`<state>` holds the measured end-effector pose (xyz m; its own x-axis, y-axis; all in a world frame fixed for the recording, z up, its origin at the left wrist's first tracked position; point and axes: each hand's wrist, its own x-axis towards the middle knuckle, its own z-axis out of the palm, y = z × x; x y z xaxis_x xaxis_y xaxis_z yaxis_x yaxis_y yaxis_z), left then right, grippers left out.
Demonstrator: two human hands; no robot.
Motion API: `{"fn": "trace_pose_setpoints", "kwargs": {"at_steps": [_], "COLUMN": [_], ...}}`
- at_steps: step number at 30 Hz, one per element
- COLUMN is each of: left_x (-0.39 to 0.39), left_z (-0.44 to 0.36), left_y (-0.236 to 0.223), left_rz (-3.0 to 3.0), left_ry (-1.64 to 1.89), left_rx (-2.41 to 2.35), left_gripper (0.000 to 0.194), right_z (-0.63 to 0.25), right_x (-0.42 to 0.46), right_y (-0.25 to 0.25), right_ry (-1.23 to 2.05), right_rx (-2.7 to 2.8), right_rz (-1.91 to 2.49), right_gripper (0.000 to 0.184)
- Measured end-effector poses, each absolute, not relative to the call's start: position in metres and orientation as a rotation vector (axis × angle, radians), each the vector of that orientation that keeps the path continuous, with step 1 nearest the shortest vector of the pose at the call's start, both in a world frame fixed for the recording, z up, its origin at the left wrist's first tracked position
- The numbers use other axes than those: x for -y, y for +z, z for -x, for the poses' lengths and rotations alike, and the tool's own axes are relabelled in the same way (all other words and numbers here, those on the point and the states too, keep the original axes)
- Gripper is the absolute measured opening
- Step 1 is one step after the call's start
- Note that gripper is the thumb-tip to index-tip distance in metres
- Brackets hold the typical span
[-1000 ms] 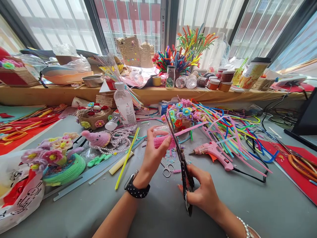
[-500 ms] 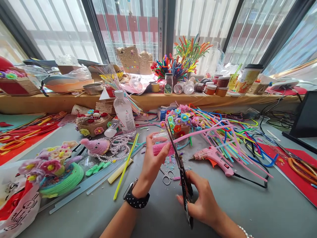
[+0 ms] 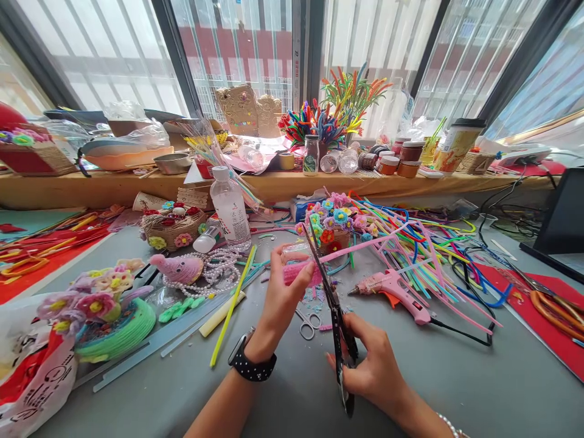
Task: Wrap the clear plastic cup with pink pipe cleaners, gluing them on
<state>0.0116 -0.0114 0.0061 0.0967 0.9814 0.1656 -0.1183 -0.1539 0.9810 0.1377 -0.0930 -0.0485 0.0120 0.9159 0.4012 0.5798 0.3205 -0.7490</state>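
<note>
In the head view my left hand [image 3: 281, 295] is closed around a small clear jar [image 3: 294, 250] lying on its side, wrapped in pink pipe cleaner [image 3: 295, 274]. From the wrap a loose pink strand [image 3: 365, 244] runs off to the right. My right hand [image 3: 375, 359] grips black-handled scissors [image 3: 336, 322], their blades pointing up and slightly apart. The strand passes at the blades, close to the wrap; whether it is cut there I cannot tell. Below the jar, small silver scissors [image 3: 308, 328] lie on the table among coloured scraps.
A pink glue gun [image 3: 395, 291] lies right of my hands, its cable trailing. Behind it spreads a pile of pipe cleaners [image 3: 438, 243]. A flower basket [image 3: 335, 234], a plastic bottle [image 3: 230, 210] and a pink crocheted figure [image 3: 177, 267] stand around. Orange-handled scissors [image 3: 554, 313] rest on red paper.
The loose pink strand's bend has shifted left and a little up. The black-handled scissors have tilted slightly. Both hands stay nearly in place.
</note>
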Motion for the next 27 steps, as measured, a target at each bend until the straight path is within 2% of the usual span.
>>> {"fn": "trace_pose_setpoints", "kwargs": {"at_steps": [18, 27], "left_x": [0.0103, 0.0094], "left_z": [-0.0116, -0.0126], "left_y": [0.0051, 0.0038], "left_rz": [-1.308, -1.259], "left_ry": [1.282, 1.303], "left_rx": [-0.948, -0.970], "left_gripper": [0.045, 0.044], "right_z": [-0.1388, -0.1375], "right_x": [0.0924, 0.0919], "right_y": [-0.0501, -0.0488], "right_ry": [0.490, 0.377], "right_rx": [1.743, 1.702], "right_rz": [1.330, 1.336], "right_gripper": [0.020, 0.018]}}
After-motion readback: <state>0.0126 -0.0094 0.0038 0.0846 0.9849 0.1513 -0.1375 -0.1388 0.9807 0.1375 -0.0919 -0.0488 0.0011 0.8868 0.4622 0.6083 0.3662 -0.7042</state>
